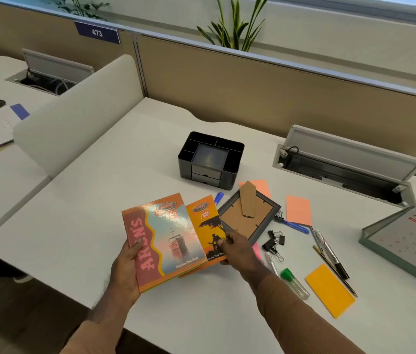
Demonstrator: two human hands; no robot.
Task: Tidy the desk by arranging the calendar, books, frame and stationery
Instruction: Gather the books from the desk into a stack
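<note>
My left hand (127, 261) grips the left edge of a notebook with a ship cover (166, 238), lifted off the white desk (99, 200). My right hand (235, 249) pinches the right edge of an orange notebook (205, 223) that lies partly under the first. A dark picture frame (250, 215) lies face down beside it, its cardboard stand up. Blue pens (295, 226), black binder clips (274, 242), markers (329, 254), a green-capped tube (293, 282) and coloured sticky notes (299, 209) are scattered to the right. A June desk calendar (411, 241) lies flat at the far right.
A black desk organiser (210, 159) with compartments and small drawers stands behind the books. An open cable hatch (342, 164) sits at the back right. A white divider (74, 111) separates the neighbouring desk on the left. An orange sticky pad (329, 290) lies near the front.
</note>
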